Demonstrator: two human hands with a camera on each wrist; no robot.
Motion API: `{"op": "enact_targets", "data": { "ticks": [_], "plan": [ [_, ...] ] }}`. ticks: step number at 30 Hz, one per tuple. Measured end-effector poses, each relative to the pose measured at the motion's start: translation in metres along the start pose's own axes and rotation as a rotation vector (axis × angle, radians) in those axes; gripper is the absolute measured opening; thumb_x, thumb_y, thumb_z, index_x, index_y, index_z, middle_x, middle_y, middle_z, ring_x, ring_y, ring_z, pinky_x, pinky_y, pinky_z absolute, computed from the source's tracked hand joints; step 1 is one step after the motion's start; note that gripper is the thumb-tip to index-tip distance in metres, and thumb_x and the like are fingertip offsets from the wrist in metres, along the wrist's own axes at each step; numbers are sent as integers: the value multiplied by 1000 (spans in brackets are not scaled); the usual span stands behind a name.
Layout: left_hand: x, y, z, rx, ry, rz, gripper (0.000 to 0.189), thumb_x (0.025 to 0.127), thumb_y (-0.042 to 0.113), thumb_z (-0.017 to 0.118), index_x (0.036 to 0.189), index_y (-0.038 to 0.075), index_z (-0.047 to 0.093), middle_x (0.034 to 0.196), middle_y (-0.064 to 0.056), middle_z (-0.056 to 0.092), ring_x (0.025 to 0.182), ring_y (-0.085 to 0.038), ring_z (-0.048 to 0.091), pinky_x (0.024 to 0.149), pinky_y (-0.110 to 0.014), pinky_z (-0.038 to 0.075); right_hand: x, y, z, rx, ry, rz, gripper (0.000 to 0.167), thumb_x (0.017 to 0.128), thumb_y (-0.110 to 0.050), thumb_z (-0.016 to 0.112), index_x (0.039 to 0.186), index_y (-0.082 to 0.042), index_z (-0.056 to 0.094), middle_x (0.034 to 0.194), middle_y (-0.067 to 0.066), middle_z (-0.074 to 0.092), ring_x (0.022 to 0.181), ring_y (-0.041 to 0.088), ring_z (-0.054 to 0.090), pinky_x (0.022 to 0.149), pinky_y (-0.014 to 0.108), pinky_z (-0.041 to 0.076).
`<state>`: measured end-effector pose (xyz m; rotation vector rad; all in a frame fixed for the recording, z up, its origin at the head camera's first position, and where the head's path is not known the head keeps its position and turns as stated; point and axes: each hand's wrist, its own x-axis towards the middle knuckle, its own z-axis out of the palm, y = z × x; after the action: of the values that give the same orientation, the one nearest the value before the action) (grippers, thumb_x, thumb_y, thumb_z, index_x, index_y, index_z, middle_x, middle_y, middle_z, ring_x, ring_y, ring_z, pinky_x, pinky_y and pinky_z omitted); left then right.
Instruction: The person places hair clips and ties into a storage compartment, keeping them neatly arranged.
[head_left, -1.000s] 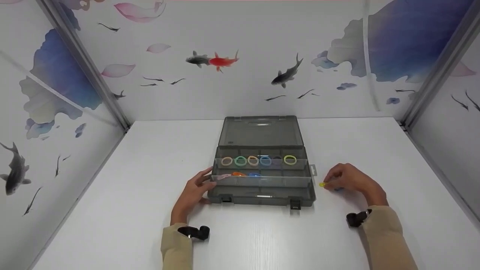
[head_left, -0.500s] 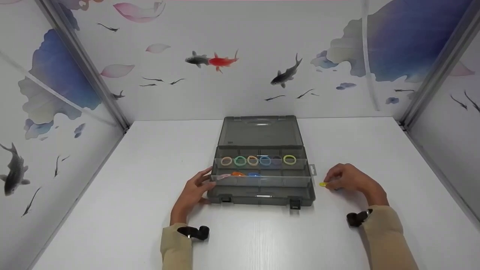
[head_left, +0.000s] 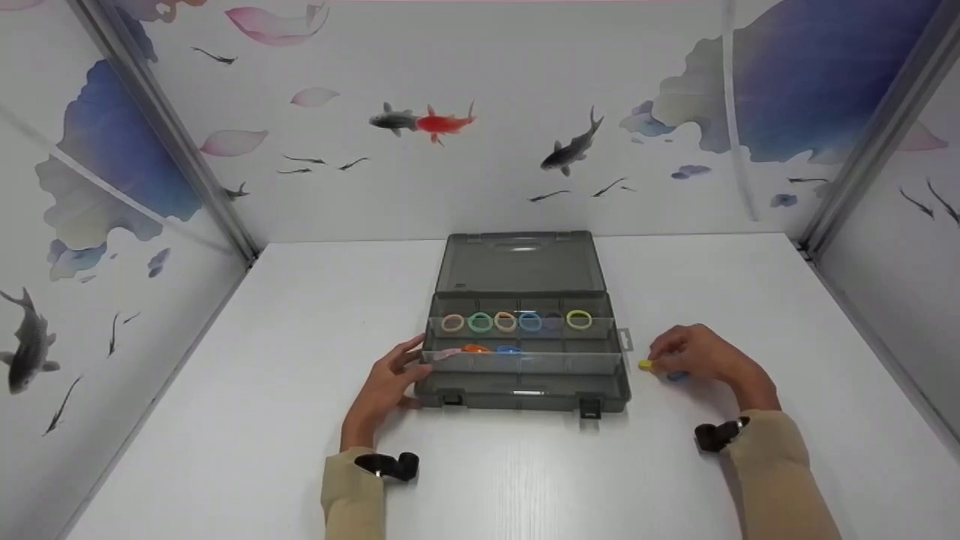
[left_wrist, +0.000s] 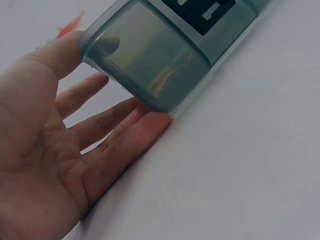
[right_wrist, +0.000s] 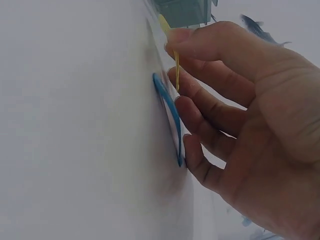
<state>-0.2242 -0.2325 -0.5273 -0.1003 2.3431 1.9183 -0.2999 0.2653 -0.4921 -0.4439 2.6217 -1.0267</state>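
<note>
A grey translucent compartment box [head_left: 525, 390] lies open on the white table, its lid [head_left: 521, 262] folded back. My left hand [head_left: 386, 382] rests at the box's left side; in the left wrist view the thumb touches the rim and the extended fingers lie along the wall. To the right of the box, my right hand [head_left: 701, 356] pinches a yellow hair tie [head_left: 645, 365] between thumb and fingertips. A blue hair tie [right_wrist: 172, 112] lies on the table under its other fingers, partly hidden in the head view.
Several coloured hair ties, such as a green one [head_left: 481, 322] and a yellow-green one [head_left: 579, 320], stand in the back row of the box. Pink, orange [head_left: 476, 348] and blue ones sit in the middle row. A clear hanging tab [head_left: 627, 340] sticks out at the right.
My right hand has shifted slightly, lifting and turning the yellow hair tie a little, and more of the blue hair tie shows. The left hand and the box stay put.
</note>
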Motion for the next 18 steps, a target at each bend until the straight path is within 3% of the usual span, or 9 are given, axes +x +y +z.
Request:
{"op": "enact_targets", "data": {
  "ticks": [6, 13, 18],
  "plan": [
    [0, -1, 0, 11, -24, 9, 61, 95, 26, 69, 152, 28, 45, 155, -16, 44, 135, -41, 52, 67, -41, 60, -5, -12, -8, -16, 44, -32, 17, 92, -24, 72, 103, -13, 76, 121, 13, 67, 113, 29, 54, 89, 37, 46],
    [-1, 0, -1, 9, -22, 8, 60, 95, 26, 69, 150, 30, 46, 156, -15, 45, 134, -38, 53, 67, -40, 60, -12, -38, -17, -38, 135, -125, 16, 91, -26, 75, 102, -15, 76, 119, 10, 68, 110, 29, 55, 93, 40, 48],
    [-2, 0, -1, 8, -18, 16, 60, 95, 27, 70, 150, 31, 47, 154, -14, 46, 133, -38, 54, 67, -40, 59, -14, -54, -18, -44, 167, -169, 16, 91, -23, 74, 104, -12, 76, 124, 13, 65, 119, 33, 56, 95, 45, 49]
  ]
}}
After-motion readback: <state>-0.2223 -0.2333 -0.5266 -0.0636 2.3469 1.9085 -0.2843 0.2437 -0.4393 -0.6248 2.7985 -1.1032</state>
